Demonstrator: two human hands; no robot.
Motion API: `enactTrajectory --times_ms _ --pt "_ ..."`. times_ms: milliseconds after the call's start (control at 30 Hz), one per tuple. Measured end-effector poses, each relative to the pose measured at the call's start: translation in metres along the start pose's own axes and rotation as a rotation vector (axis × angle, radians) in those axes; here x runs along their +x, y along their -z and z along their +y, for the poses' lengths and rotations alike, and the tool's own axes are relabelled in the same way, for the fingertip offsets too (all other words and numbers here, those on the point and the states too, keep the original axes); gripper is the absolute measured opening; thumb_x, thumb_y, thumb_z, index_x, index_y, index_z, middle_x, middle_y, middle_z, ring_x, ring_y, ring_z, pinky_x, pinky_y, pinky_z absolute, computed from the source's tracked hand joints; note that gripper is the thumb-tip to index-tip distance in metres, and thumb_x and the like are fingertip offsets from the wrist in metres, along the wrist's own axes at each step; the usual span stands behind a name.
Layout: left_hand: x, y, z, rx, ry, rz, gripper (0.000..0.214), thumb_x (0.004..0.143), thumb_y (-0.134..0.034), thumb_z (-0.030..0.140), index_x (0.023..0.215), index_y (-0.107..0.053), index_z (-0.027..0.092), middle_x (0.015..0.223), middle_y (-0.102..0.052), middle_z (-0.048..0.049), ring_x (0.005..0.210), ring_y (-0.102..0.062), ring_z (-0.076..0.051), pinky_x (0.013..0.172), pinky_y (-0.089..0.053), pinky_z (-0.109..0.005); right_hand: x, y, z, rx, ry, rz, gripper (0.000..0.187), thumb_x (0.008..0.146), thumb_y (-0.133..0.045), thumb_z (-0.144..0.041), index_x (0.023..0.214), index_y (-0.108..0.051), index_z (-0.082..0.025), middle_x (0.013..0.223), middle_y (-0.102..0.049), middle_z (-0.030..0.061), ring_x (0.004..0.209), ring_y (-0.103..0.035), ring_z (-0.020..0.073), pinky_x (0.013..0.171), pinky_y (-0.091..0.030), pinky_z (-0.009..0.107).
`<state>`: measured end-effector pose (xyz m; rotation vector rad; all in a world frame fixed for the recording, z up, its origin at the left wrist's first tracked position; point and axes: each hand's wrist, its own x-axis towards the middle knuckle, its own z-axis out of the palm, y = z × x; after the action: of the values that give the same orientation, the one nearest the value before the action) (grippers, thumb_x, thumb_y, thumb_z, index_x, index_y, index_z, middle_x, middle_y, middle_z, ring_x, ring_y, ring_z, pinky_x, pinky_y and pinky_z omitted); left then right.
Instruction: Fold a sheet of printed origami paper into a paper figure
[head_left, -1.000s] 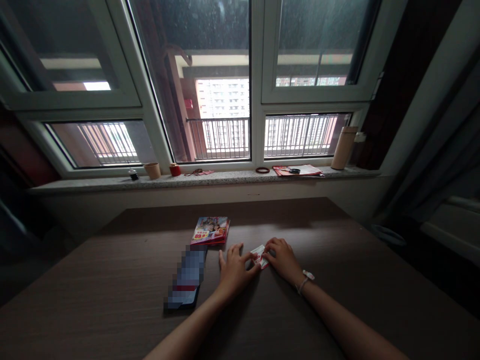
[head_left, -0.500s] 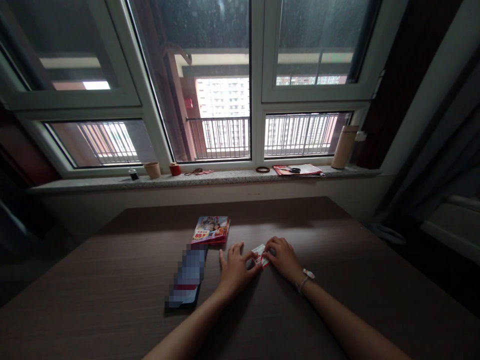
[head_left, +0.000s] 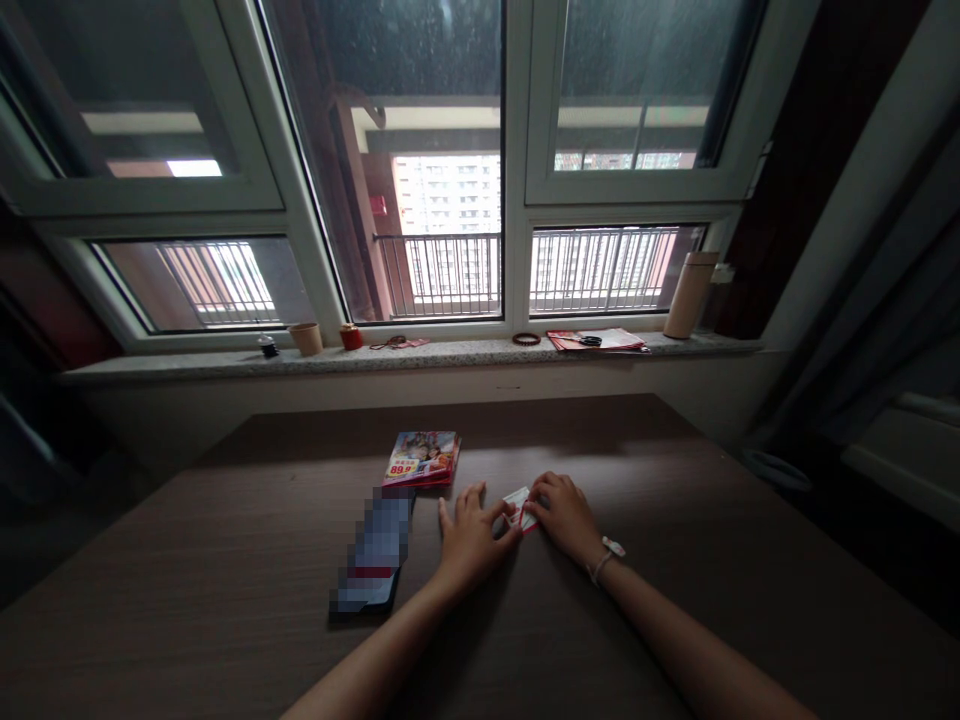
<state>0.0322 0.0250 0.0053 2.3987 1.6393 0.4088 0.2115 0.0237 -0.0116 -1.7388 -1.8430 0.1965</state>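
Observation:
A small white-and-red piece of paper (head_left: 517, 508) lies on the brown table between my hands, looking folded. My left hand (head_left: 474, 535) has its thumb and index finger on the paper's left side, while its other fingers spread out over the tabletop. At the right side, the curled fingers of my right hand (head_left: 564, 512) grip the paper; a bracelet circles that wrist. Left of my left hand lies a phone (head_left: 375, 550) with its screen blurred out. Just beyond the phone is a stack of colourful printed leaflets (head_left: 422, 458).
Along the stone windowsill (head_left: 465, 353) stand a paper cup (head_left: 305, 339), a red spool (head_left: 351, 337) and a tan bottle (head_left: 690, 295). A beaded bracelet (head_left: 526, 339) and red papers (head_left: 600, 340) with scissors (head_left: 590, 341) also lie there. The table's far edge runs below the sill.
Both hands stay almost where they were, with only a tiny shift of the fingers on the paper. The phone and leaflets have not moved.

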Motion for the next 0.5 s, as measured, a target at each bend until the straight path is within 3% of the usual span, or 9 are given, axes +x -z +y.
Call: enactTrajectory --times_ms 500 --pt "0.0017 -0.0076 -0.0055 -0.006 -0.024 0.035 0.034 0.084 -0.052 0.056 0.11 -0.065 0.039 0.149 -0.037 -0.0059 0.139 -0.027 -0.03 0.11 -0.006 -0.065 -0.0018 -0.0045 -0.0046 -0.065 -0.003 0.015 0.008 0.087 -0.058 -0.029 0.089 -0.064 -0.024 0.1 -0.059 0.0047 0.1 -0.051 0.0223 0.088 -0.039 0.033"
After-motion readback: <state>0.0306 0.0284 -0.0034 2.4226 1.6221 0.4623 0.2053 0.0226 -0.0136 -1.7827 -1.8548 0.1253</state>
